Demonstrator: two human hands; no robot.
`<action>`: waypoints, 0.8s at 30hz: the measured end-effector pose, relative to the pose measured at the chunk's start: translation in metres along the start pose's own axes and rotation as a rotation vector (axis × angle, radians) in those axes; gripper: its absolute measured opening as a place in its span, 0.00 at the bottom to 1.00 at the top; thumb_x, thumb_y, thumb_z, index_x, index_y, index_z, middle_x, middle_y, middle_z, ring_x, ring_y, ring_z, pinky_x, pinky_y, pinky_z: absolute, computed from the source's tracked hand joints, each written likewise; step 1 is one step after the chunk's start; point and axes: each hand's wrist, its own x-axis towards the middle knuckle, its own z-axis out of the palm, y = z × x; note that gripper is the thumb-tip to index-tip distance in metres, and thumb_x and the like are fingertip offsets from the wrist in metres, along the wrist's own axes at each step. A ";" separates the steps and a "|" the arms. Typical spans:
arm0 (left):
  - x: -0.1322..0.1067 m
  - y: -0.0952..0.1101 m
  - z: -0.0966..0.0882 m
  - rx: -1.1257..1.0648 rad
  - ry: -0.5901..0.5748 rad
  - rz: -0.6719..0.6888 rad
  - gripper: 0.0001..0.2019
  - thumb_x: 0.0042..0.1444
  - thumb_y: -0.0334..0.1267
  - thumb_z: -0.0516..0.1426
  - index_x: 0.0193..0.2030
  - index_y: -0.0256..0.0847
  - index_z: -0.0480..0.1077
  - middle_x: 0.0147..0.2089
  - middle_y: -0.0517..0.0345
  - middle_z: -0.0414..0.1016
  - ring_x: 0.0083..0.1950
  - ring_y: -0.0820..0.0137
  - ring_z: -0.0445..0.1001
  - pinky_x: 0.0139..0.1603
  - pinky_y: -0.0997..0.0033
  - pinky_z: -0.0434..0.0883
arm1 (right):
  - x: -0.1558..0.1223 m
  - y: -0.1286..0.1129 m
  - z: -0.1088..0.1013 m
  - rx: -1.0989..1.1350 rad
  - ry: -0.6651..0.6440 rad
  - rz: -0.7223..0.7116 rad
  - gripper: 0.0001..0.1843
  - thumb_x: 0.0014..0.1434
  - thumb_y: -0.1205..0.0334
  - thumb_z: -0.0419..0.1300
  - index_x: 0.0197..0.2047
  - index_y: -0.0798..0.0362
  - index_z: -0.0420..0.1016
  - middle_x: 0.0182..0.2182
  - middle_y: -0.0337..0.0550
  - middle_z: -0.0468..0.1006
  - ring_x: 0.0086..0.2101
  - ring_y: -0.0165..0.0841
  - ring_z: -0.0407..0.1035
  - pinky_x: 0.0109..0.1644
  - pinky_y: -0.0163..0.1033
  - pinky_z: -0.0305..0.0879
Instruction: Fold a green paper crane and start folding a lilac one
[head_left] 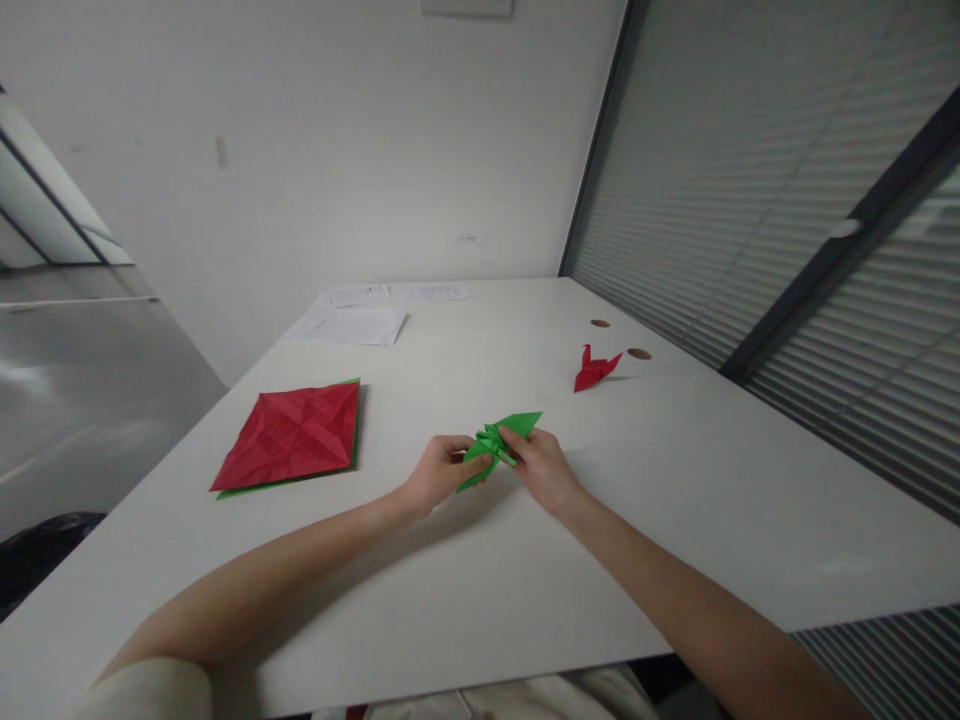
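Note:
A green origami crane (517,424) is held between my two hands above the white table (465,600), its pointed wings spread to either side. My left hand (441,472) pinches its left part, thumb on top and fingers partly beneath. On the other side my right hand (546,468) grips it, with the thumb pressed near the folded middle. The fingers cover parts of the paper, so some folds are hidden. A finished-looking red origami crane (595,372) stands farther back to the right, apart from both hands.
Creased red paper (296,435) lies flat over green paper (356,467) at the left. White printed sheets (352,325) lie at the back left against the wall. Two round holes (639,354) are in the tabletop near the blinds (750,220) on the right.

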 end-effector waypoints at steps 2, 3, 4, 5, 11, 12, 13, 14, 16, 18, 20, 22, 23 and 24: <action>0.001 -0.001 0.000 0.036 -0.015 0.027 0.23 0.44 0.55 0.64 0.29 0.32 0.72 0.21 0.62 0.66 0.22 0.78 0.60 0.23 0.77 0.56 | 0.001 0.001 -0.002 -0.041 0.001 -0.017 0.18 0.39 0.50 0.73 0.24 0.55 0.75 0.21 0.38 0.73 0.27 0.31 0.66 0.35 0.39 0.62; 0.001 -0.001 0.000 0.057 -0.029 0.038 0.24 0.44 0.56 0.64 0.27 0.32 0.72 0.20 0.63 0.63 0.22 0.79 0.58 0.23 0.77 0.54 | 0.001 0.001 -0.003 -0.059 0.008 -0.031 0.17 0.39 0.50 0.72 0.24 0.54 0.76 0.20 0.38 0.73 0.27 0.31 0.66 0.35 0.39 0.61; 0.001 0.000 -0.001 0.080 -0.050 0.044 0.24 0.45 0.56 0.63 0.25 0.32 0.71 0.19 0.64 0.61 0.21 0.79 0.57 0.22 0.77 0.53 | 0.002 0.001 -0.004 -0.077 0.013 -0.041 0.17 0.39 0.50 0.72 0.23 0.54 0.76 0.20 0.38 0.72 0.26 0.31 0.65 0.34 0.39 0.60; 0.002 0.001 -0.002 0.100 -0.076 0.045 0.24 0.45 0.57 0.63 0.24 0.32 0.70 0.19 0.65 0.60 0.21 0.80 0.55 0.22 0.77 0.51 | 0.003 0.001 -0.005 -0.097 0.015 -0.046 0.17 0.39 0.50 0.72 0.22 0.54 0.76 0.19 0.38 0.72 0.25 0.30 0.65 0.34 0.39 0.60; 0.004 0.008 -0.010 0.108 -0.229 0.005 0.23 0.46 0.55 0.63 0.27 0.31 0.72 0.20 0.64 0.60 0.22 0.80 0.54 0.21 0.77 0.49 | 0.007 -0.004 -0.012 -0.227 0.039 -0.036 0.19 0.37 0.47 0.72 0.21 0.56 0.76 0.17 0.38 0.71 0.21 0.28 0.61 0.29 0.38 0.57; 0.004 0.008 -0.011 0.100 -0.248 -0.001 0.23 0.46 0.54 0.64 0.29 0.30 0.73 0.21 0.63 0.60 0.22 0.79 0.55 0.22 0.77 0.50 | 0.007 -0.006 -0.013 -0.240 0.039 -0.024 0.20 0.37 0.46 0.72 0.21 0.56 0.76 0.17 0.38 0.72 0.21 0.28 0.61 0.29 0.37 0.56; 0.004 0.009 -0.012 0.093 -0.264 -0.004 0.23 0.46 0.54 0.64 0.30 0.30 0.73 0.21 0.63 0.61 0.22 0.79 0.55 0.22 0.77 0.50 | 0.006 -0.008 -0.013 -0.243 0.033 -0.008 0.21 0.36 0.46 0.72 0.21 0.57 0.77 0.17 0.38 0.72 0.21 0.27 0.61 0.29 0.37 0.56; 0.004 0.009 -0.013 0.085 -0.277 -0.007 0.23 0.46 0.54 0.64 0.30 0.30 0.74 0.22 0.62 0.61 0.23 0.79 0.56 0.22 0.77 0.50 | 0.006 -0.010 -0.013 -0.235 0.023 0.009 0.22 0.36 0.45 0.73 0.21 0.57 0.77 0.17 0.38 0.72 0.21 0.28 0.62 0.29 0.37 0.57; 0.005 0.009 -0.014 0.070 -0.294 -0.002 0.22 0.47 0.53 0.63 0.31 0.30 0.75 0.22 0.62 0.61 0.23 0.79 0.55 0.23 0.77 0.50 | 0.004 -0.015 -0.012 -0.187 0.004 0.044 0.22 0.34 0.46 0.73 0.21 0.57 0.77 0.18 0.39 0.73 0.22 0.28 0.64 0.30 0.37 0.59; 0.006 0.008 -0.015 0.054 -0.307 0.014 0.21 0.48 0.52 0.63 0.31 0.30 0.75 0.22 0.62 0.61 0.23 0.79 0.55 0.24 0.76 0.50 | 0.003 -0.018 -0.010 -0.124 -0.006 0.085 0.22 0.32 0.47 0.74 0.21 0.57 0.77 0.20 0.41 0.75 0.23 0.30 0.66 0.32 0.38 0.61; 0.007 0.008 -0.015 0.039 -0.318 0.041 0.20 0.48 0.51 0.64 0.28 0.31 0.74 0.23 0.61 0.62 0.24 0.78 0.56 0.24 0.76 0.51 | 0.001 -0.020 -0.009 -0.073 -0.011 0.127 0.21 0.32 0.49 0.75 0.22 0.58 0.77 0.21 0.42 0.76 0.25 0.31 0.68 0.33 0.38 0.62; 0.008 0.008 -0.016 0.032 -0.328 0.069 0.19 0.47 0.51 0.64 0.25 0.31 0.74 0.24 0.60 0.63 0.25 0.78 0.57 0.25 0.75 0.52 | 0.001 -0.021 -0.009 -0.042 -0.022 0.155 0.20 0.33 0.51 0.75 0.22 0.58 0.78 0.21 0.42 0.77 0.25 0.31 0.69 0.33 0.38 0.62; 0.008 0.008 -0.016 0.029 -0.331 0.080 0.19 0.47 0.50 0.64 0.24 0.31 0.74 0.25 0.59 0.64 0.26 0.78 0.57 0.25 0.75 0.53 | 0.001 -0.022 -0.009 -0.032 -0.031 0.162 0.20 0.33 0.51 0.75 0.23 0.58 0.78 0.21 0.42 0.77 0.25 0.31 0.69 0.33 0.38 0.62; 0.008 0.009 -0.016 0.026 -0.333 0.087 0.19 0.47 0.50 0.64 0.24 0.31 0.74 0.26 0.58 0.65 0.26 0.78 0.58 0.26 0.75 0.53 | 0.000 -0.022 -0.010 -0.026 -0.042 0.165 0.19 0.34 0.52 0.75 0.23 0.58 0.78 0.21 0.42 0.77 0.25 0.31 0.69 0.33 0.38 0.62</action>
